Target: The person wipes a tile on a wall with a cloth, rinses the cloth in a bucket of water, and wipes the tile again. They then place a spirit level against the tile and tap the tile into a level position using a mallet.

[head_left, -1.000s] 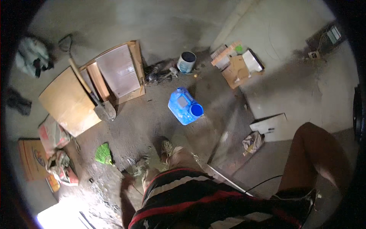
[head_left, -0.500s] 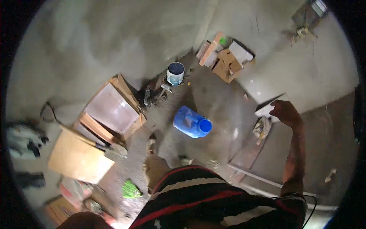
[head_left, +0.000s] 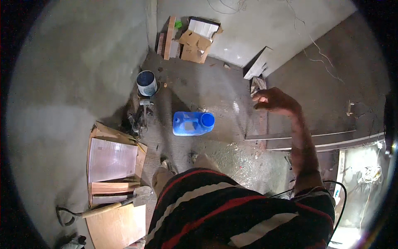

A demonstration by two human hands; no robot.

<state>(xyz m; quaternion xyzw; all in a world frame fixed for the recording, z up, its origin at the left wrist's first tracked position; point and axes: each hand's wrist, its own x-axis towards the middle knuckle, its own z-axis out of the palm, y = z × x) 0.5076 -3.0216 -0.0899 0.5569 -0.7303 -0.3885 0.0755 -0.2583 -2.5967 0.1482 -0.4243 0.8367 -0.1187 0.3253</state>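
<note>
My right hand (head_left: 273,101) is held out over the floor on the right, palm inward. Its fingers curl loosely, with a gap between thumb and fingertips, and I see nothing in them. Beyond the fingertips, lower down, lies a crumpled pale bag (head_left: 258,84) by the wall. A blue plastic jug (head_left: 186,126) with a round blue cap rests on the floor ahead of my feet, apart from the hand. My left hand is outside the picture.
On the left are a carton of tiles (head_left: 112,159), a shovel (head_left: 103,209) and a wooden board (head_left: 116,226). A bucket (head_left: 147,85) stands by the left wall, a hammer (head_left: 145,103) near it. Torn cardboard (head_left: 195,45) and a white panel (head_left: 256,64) lie along the far wall.
The whole view has turned, bringing a lit opening into sight at the lower right. My right hand appears further left and higher, its fingers still curled and without an object.
</note>
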